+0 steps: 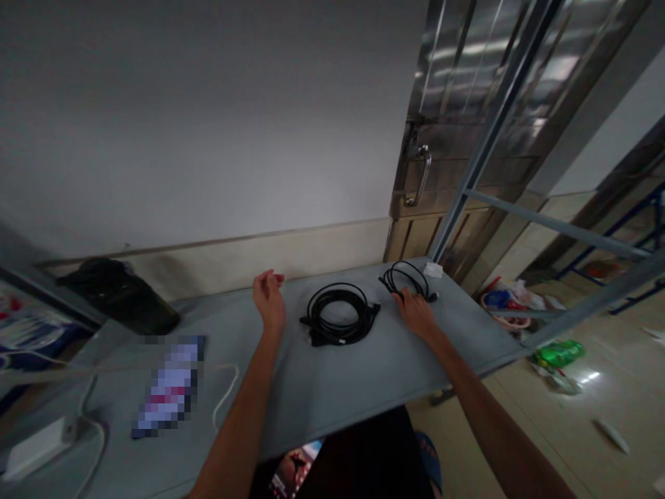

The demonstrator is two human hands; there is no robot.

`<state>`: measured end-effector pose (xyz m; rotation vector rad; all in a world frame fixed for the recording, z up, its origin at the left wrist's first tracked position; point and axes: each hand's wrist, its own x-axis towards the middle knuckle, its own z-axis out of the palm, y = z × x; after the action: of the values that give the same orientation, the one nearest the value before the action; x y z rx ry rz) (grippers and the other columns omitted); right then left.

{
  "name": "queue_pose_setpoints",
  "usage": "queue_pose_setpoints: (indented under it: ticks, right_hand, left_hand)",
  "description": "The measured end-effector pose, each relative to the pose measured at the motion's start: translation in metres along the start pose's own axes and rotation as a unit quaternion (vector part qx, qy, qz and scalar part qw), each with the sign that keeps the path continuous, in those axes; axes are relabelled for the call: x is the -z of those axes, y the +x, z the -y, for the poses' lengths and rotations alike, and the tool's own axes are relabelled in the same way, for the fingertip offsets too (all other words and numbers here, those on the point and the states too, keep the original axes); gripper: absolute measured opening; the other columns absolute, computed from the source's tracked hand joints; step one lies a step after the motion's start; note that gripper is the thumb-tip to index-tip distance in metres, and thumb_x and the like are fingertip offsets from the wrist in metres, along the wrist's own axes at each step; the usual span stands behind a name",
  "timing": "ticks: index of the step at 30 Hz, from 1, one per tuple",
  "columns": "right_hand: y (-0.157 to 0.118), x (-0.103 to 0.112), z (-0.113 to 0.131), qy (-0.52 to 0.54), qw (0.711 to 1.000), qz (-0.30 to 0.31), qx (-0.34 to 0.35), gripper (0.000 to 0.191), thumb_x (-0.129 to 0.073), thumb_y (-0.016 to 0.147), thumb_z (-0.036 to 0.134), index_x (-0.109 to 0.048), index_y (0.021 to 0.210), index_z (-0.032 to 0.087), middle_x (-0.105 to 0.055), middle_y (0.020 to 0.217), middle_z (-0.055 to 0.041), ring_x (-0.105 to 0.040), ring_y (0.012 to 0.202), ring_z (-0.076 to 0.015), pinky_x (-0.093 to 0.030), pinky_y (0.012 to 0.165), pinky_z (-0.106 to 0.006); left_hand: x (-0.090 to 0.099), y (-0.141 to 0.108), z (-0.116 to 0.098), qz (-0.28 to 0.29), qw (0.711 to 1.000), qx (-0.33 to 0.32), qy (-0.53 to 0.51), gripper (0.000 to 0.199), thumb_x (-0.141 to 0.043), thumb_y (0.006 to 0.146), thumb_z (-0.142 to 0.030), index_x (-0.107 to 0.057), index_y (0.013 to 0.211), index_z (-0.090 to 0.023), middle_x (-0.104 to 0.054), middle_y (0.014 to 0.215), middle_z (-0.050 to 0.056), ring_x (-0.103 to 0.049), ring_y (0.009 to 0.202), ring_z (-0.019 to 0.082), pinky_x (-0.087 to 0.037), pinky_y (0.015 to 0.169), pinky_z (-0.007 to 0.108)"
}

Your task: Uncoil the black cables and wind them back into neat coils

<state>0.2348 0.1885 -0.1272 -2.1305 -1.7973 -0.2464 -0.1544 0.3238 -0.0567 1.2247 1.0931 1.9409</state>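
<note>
A large coil of black cable (340, 315) lies flat on the grey table (364, 381), between my two hands. To its right, near the table's far right corner, is a smaller, looser black cable loop (408, 277). My right hand (414, 310) is at the near side of this small loop, fingers bent and touching it; whether they grip it is hard to make out. My left hand (269, 294) is raised above the table to the left of the large coil, its fingers loosely curled and apart, holding nothing.
A crumpled white item (433, 269) sits at the right corner. On the left are a black bag (122, 298), a pixelated item (171, 388), a white power strip (41, 447) and a white cord. A metal post (491, 138) rises beyond the table's right end.
</note>
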Motion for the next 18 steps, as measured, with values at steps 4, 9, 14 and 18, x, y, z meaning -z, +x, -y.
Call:
queue_pose_setpoints:
  ticks: [4, 9, 14, 18]
  right_hand:
    - [0.001, 0.000, 0.004, 0.008, 1.000, -0.001, -0.020, 0.040, -0.043, 0.122, 0.049, -0.065, 0.121, 0.015, -0.078, 0.089, -0.0127, -0.077, 0.084, -0.0292, -0.047, 0.076, -0.033]
    - [-0.001, 0.011, 0.010, 0.022, 0.999, -0.031, -0.034, 0.045, -0.038, 0.122, 0.049, -0.068, 0.117, 0.016, -0.079, 0.088, -0.0135, -0.076, 0.079, -0.0277, -0.045, 0.070, -0.032]
    - [-0.017, 0.035, 0.032, 0.027, 0.990, -0.116, -0.075, 0.061, -0.019, 0.122, 0.046, -0.069, 0.111, 0.013, -0.077, 0.084, -0.0172, -0.073, 0.069, -0.0274, -0.043, 0.065, -0.034]
    - [-0.030, 0.042, 0.093, 0.053, 0.988, -0.138, -0.035, 0.062, -0.015, 0.123, 0.046, -0.067, 0.109, 0.015, -0.075, 0.079, -0.0147, -0.075, 0.071, -0.0279, -0.047, 0.066, -0.033]
  left_hand:
    - [0.045, 0.004, 0.004, 0.147, 0.987, -0.027, 0.057, 0.043, -0.067, 0.106, -0.061, -0.073, 0.116, -0.020, -0.076, 0.093, 0.006, -0.073, 0.087, 0.021, -0.057, 0.088, 0.035]
    - [0.059, -0.007, 0.007, 0.158, 0.986, 0.012, 0.054, 0.048, -0.068, 0.103, -0.067, -0.072, 0.112, -0.020, -0.076, 0.086, 0.005, -0.070, 0.076, 0.020, -0.056, 0.075, 0.033]
    - [0.056, -0.012, 0.006, 0.129, 0.991, 0.042, 0.020, 0.052, -0.072, 0.100, -0.072, -0.074, 0.108, -0.020, -0.074, 0.085, 0.005, -0.068, 0.075, 0.019, -0.054, 0.074, 0.032]
    - [0.057, -0.013, 0.000, 0.160, 0.985, 0.066, 0.013, 0.055, -0.077, 0.095, -0.075, -0.077, 0.099, -0.021, -0.068, 0.076, 0.002, -0.059, 0.067, 0.017, -0.046, 0.064, 0.029]
